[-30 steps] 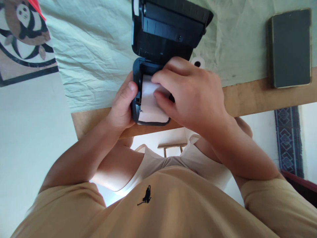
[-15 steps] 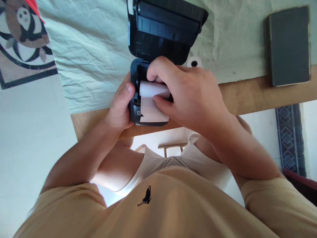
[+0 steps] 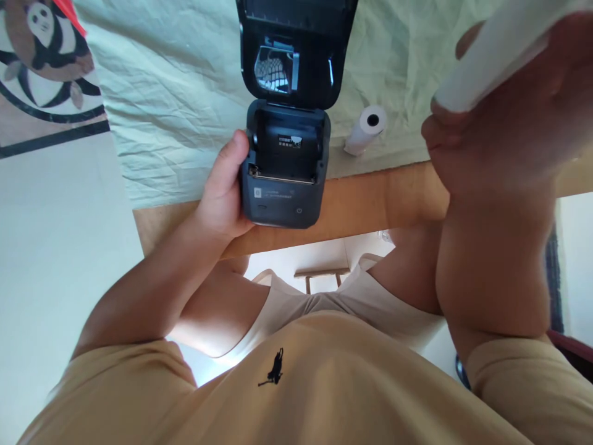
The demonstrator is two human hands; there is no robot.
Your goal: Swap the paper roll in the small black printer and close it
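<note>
My left hand point(image 3: 226, 191) is closed round the left side of a small black label printer point(image 3: 287, 201). The printer's lid point(image 3: 291, 68) is swung up and back, and its paper bay holds no roll. At the upper right my right hand point(image 3: 514, 136), blurred by motion, grips a white paper roll point(image 3: 495, 59) whose loose strip seems to hang out. A second roll of white paper point(image 3: 364, 133), with a dark core, rests on the green cloth just right of the printer.
A wrinkled pale green cloth point(image 3: 171, 93) covers the table, whose bare wooden edge point(image 3: 361, 191) runs in front of me. A panda picture point(image 3: 50, 68) lies at the upper left. My lap and a wooden stool point(image 3: 322, 272) are below.
My right hand has lifted the paper roll out of the printer and carried it to the upper right. The printer has tilted slightly in my left hand. The dark tablet-like object is now hidden.
</note>
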